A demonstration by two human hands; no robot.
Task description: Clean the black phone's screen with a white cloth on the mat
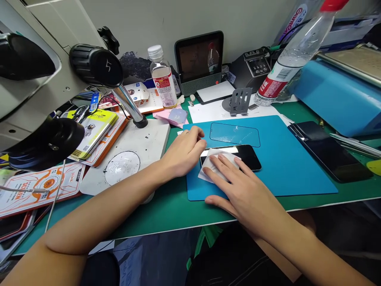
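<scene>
My right hand (238, 184) lies palm down with its fingers spread, pressing a crumpled white wipe (220, 157) against a phone (250, 157). The wipe covers part of the phone's dark screen, and a bright reflection shows along its upper edge. My left hand (186, 149) is curled beside the phone's left end. Its fingertips are partly hidden, so what they hold, if anything, does not show. Just beyond the phone, a clear screen protector (235, 134) with a black border lies on the blue mat (297, 167).
A microscope (98, 67) with its pale base (157, 131) stands left, beside boxes (98, 127). Behind are a bottle (163, 79), a smart display (199, 59) and a grey phone stand (239, 101). To the right are another dark phone (330, 153), a large bottle (285, 67) and a blue machine (339, 95).
</scene>
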